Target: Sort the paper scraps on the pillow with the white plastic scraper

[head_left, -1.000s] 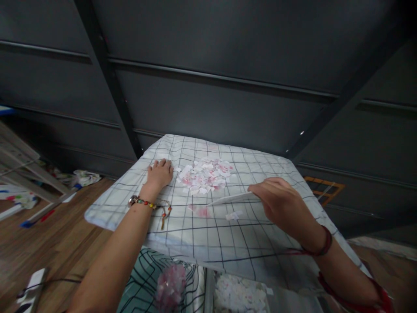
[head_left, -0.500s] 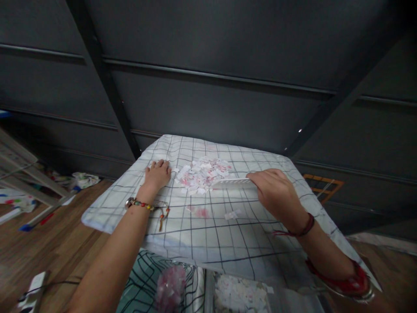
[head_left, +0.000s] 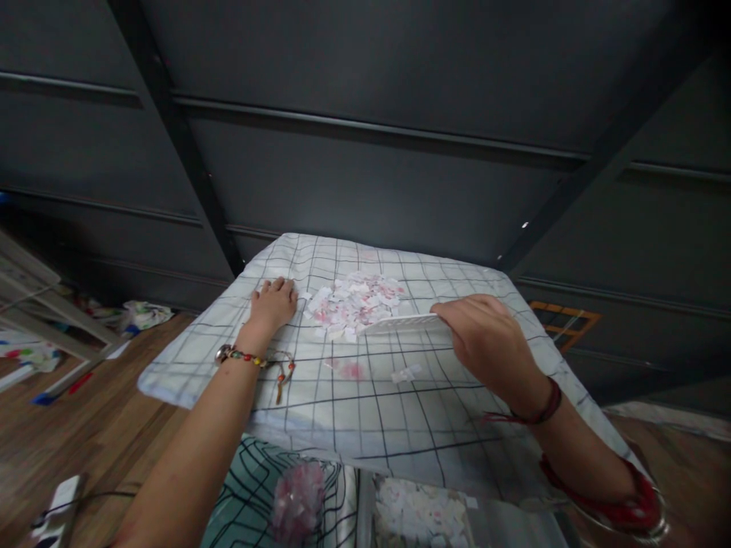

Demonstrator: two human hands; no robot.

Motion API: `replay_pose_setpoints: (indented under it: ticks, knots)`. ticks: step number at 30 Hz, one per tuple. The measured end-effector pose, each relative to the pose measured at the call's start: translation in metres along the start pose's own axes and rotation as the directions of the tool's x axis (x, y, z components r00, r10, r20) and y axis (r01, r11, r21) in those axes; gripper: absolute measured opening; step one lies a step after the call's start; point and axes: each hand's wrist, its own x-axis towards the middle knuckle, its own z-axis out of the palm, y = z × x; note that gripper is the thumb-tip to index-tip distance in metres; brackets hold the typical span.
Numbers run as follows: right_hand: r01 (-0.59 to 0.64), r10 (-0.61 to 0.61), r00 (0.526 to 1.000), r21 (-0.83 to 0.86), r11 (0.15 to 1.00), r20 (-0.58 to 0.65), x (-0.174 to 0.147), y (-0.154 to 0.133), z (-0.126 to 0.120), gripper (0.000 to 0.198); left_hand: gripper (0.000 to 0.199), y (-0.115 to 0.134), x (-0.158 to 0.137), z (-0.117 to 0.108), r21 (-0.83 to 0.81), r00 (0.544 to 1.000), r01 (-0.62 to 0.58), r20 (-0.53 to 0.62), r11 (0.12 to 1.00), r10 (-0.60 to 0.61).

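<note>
A loose heap of small white and pink paper-like pieces lies on a white checked cloth over a table. My right hand grips the end of a thin white slotted tool, whose kind I cannot make out. The tool's far end touches the near right edge of the heap. To the left of the heap my left hand rests flat on the cloth, fingers spread, holding nothing. A pinkish clear packet and a small whitish piece lie nearer to me.
Below the table's front edge stand a clear bin of pale pieces and a bag of pink pieces. A dark panelled wall rises behind the table. On the floor at left is a power strip.
The slotted tool has shifted slightly left and toward me along the heap's near edge, its face tilted more into view. My left hand stays in place on the cloth.
</note>
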Motion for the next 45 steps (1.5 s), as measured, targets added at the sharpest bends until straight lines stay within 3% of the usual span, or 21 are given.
replay_pose_setpoints:
  ticks: [9,15,22,28,38,45]
  knots:
    - [0.035,-0.034,0.997,-0.016,0.999,0.070,-0.005,-0.001,-0.006,0.036,0.052,-0.003,0.001,0.005,0.002,1.000,-0.008,-0.025,1.000,0.009]
    - [0.026,-0.025,0.999,-0.056,0.998,0.024,-0.004,0.000,-0.006,0.034,0.053,-0.002,0.001,0.005,-0.005,1.000,-0.007,-0.011,1.000,0.007]
    - [0.071,-0.072,0.997,0.063,0.995,0.014,-0.010,-0.006,-0.012,0.032,0.053,0.001,-0.003,-0.001,0.002,1.000,-0.007,0.007,1.000,0.007]
    - [-0.022,0.020,0.999,0.038,0.999,0.048,-0.005,-0.006,-0.008,0.032,0.052,-0.001,-0.002,0.002,0.010,1.000,-0.008,-0.016,1.000,0.008]
    - [0.035,-0.037,0.997,0.038,0.999,0.063,0.006,-0.014,0.002,0.034,0.052,0.000,-0.003,0.000,0.005,1.000,-0.012,-0.010,1.000,0.012]
    - [-0.001,-0.004,0.996,0.048,0.999,0.092,-0.003,-0.006,-0.009,0.036,0.051,0.001,-0.003,-0.001,0.012,1.000,-0.011,0.003,1.000,0.011]
